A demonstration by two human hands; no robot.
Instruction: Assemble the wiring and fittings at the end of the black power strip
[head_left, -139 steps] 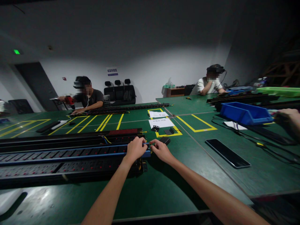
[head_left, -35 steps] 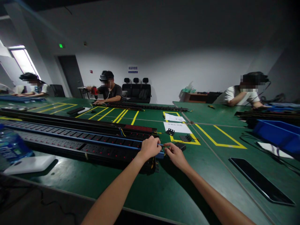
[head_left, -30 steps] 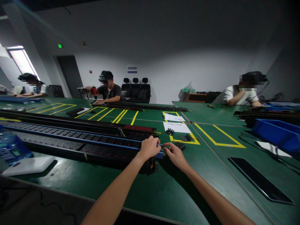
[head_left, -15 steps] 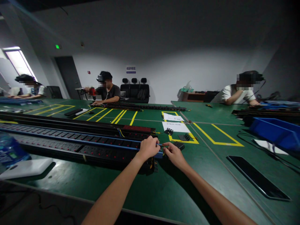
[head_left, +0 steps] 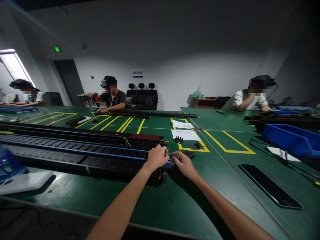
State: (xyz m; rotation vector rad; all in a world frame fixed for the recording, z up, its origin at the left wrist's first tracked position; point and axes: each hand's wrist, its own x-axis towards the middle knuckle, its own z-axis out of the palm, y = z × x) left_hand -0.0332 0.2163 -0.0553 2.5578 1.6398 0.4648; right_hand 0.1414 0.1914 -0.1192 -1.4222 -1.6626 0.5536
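Note:
A long blue-edged power strip (head_left: 105,149) lies on top of other strips, its row of black sockets dotted with red. My left hand (head_left: 157,156) is closed over its right end, the fingers curled around the edge. Just past that end, my right hand (head_left: 183,162) has its thumb and forefinger pinched together. Whatever is between those fingertips is too small to make out. Beneath, a black socket strip (head_left: 100,164) runs alongside, with yellow wires at its end under my left wrist.
Black brackets (head_left: 178,139) and paper sheets (head_left: 186,134) lie beyond my hands. To the right are a phone (head_left: 270,185), cables and a blue bin (head_left: 290,140). A blue-wrapped bottle pack (head_left: 10,163) stands left. Co-workers sit across the table; one holds a red power drill (head_left: 96,97).
The view has turned slightly to the right, so everything sits a little further left. Both my hands keep their places at the strip's end, with barely any finger movement.

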